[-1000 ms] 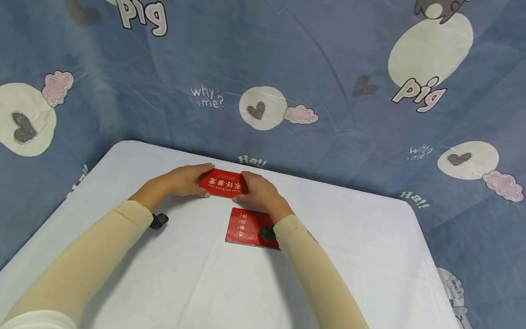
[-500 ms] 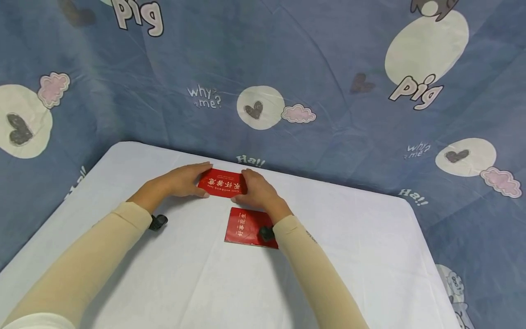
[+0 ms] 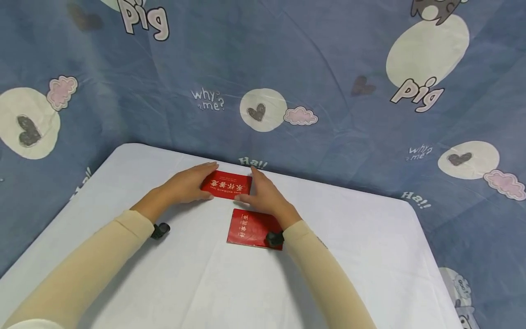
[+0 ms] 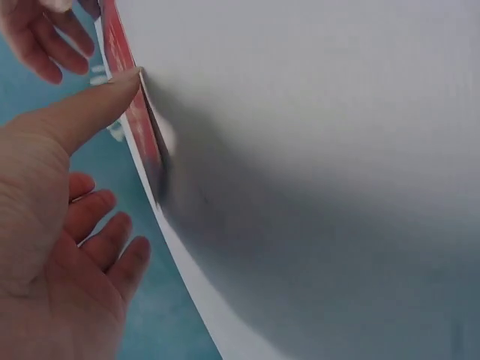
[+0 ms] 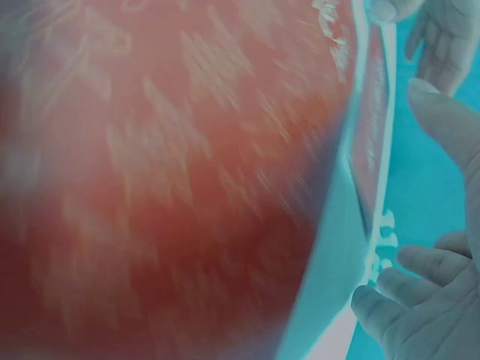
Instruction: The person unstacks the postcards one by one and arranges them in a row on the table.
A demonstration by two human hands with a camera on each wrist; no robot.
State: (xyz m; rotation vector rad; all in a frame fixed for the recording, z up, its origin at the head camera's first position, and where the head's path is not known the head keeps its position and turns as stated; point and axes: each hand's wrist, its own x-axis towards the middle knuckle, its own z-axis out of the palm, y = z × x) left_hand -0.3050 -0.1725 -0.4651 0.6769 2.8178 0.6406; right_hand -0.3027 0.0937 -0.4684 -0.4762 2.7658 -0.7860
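A flat red packet with white characters (image 3: 227, 185) lies near the table's far edge, between both hands. At its left end is my left hand (image 3: 186, 185), fingers toward the far edge and thumb at the near edge. In the left wrist view the thumb (image 4: 105, 105) reaches straight to the packet while the other fingers curve loosely. My right hand (image 3: 265, 194) stands at the packet's right end, thumb and fingers spread apart, with a small gap to it. Closer to me lies a second red packet (image 3: 248, 228), partly covered by the right wrist camera.
The white-covered table (image 3: 349, 256) ends just beyond the far packet. A blue printed cloth (image 3: 328, 55) hangs behind it. Small black cameras (image 3: 160, 230) sit at both wrists.
My right hand has moved slightly to the right, off the far packet's end, and its fingers have straightened. The left hand stays at the left end. Both packets lie in place.
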